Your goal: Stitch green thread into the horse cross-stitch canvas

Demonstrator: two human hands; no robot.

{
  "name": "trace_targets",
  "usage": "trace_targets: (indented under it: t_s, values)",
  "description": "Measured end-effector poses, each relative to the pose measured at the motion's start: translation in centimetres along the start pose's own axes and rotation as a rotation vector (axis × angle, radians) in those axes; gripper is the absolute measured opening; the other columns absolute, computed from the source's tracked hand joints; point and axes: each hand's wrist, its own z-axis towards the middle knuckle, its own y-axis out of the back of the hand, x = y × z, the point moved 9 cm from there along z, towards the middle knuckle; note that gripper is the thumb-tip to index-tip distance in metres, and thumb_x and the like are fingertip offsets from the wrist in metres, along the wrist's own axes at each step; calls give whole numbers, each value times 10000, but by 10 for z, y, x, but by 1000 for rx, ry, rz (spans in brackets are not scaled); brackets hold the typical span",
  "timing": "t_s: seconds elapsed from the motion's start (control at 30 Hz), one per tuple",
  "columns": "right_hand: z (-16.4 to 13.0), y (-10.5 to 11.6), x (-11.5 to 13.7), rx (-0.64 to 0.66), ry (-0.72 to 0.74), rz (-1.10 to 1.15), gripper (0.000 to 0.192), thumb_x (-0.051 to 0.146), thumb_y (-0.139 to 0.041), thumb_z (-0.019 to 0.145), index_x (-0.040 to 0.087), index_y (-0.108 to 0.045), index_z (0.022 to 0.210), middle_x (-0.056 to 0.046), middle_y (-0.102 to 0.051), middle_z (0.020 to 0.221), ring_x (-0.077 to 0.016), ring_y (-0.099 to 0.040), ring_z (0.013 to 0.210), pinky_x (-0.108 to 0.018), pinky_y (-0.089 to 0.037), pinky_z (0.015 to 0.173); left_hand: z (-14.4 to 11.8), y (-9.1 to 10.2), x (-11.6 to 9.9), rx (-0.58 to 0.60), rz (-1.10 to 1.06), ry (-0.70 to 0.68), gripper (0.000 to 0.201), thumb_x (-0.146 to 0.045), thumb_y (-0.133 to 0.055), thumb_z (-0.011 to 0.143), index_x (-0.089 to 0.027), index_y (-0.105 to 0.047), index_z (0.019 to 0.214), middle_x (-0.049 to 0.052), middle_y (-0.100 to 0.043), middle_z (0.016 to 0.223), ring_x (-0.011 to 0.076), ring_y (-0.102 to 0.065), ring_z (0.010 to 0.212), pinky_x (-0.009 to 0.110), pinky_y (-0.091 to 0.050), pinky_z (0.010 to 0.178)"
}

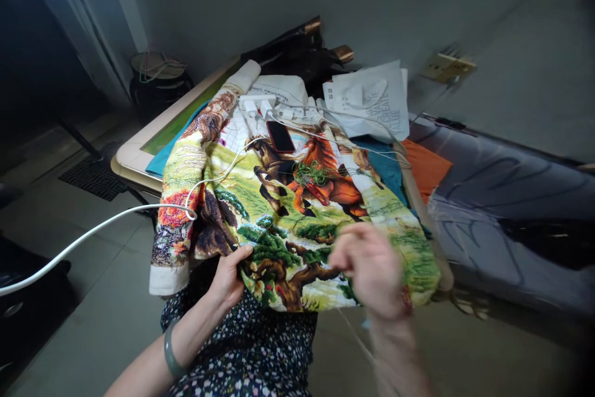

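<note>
Here, the thumb of the left hand (229,279) lies on top of the embroidered cloth (316,282) at its near edge, the other fingers tucked beneath, so the hem is pinched between them. The right hand (372,270) is blurred above the cloth's near right part, its fingers bent inward; whether they hold anything I cannot tell. Just below that edge, beside the right forearm, runs a thin pale strand (356,336). A grey-green bangle (173,350) circles the left wrist, over a dark floral garment (260,357).

The cloth, patterned with horses, trees and grass, spreads over the table (134,152) and reaches past its near side, with a thick roll (179,199) along the left. On the horses lie a tangle of green thread (310,173) and, above it, a dark-screened phone (280,137). Farther back sits a white power strip (256,101) with plugs in it; a white cable (106,218) loops across the roll and off to the left. Beyond are a white printed bag (365,100), orange fabric (425,168) at the right, and a wall socket (449,67).
</note>
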Motion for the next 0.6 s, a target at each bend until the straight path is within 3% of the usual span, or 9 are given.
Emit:
trace_targets:
  t_s: [0.1,0.2,0.6]
  values:
    - [-6,-66,-3,233,-3,-19,200,232,-487,925,194,-681,954,24,-591,570,-107,-533,464,-198,-414,443,0,0,-2,-3,1,-19,201,-179,-834,518,-129,-731,682,27,-731,683,151,-633,629,290,-520,676]
    - [-9,-99,-4,216,58,-188,226,189,-508,890,198,-733,900,-8,-675,643,-135,-600,546,-228,-452,553,1,2,-3,-19,-11,-37,197,-166,-841,497,-126,-727,653,12,-717,660,129,-611,610,266,-509,656]
    - [-4,-101,-7,148,60,-311,255,183,-525,875,208,-776,907,-12,-717,645,-148,-609,510,-230,-401,486,1,1,-1,-10,-5,-22,220,-193,-858,486,-138,-732,658,22,-726,679,147,-633,633,296,-526,700]
